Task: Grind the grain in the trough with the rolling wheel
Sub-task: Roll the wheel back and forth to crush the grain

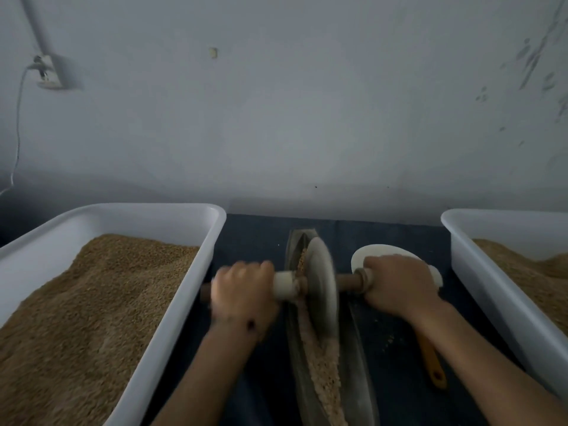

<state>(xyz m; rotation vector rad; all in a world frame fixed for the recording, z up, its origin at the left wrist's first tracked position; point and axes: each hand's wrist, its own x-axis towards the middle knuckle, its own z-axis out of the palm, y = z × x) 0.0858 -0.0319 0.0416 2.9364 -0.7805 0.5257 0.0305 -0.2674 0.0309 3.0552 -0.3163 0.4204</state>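
Observation:
A narrow metal trough (359, 358) runs away from me down the middle of a dark blue surface. Crushed grain (322, 373) lies along its near half. A grey rolling wheel (321, 287) stands upright in the trough towards its far end, blurred by motion. A wooden axle (347, 282) passes through the wheel. My left hand (242, 296) grips the left handle of the axle. My right hand (396, 284) grips the right handle.
A large white tub (172, 305) heaped with brown grain stands on the left. A second white tub (479, 272) with grain stands on the right. A white scoop with an orange handle (431, 361) lies between the trough and the right tub, partly under my right arm.

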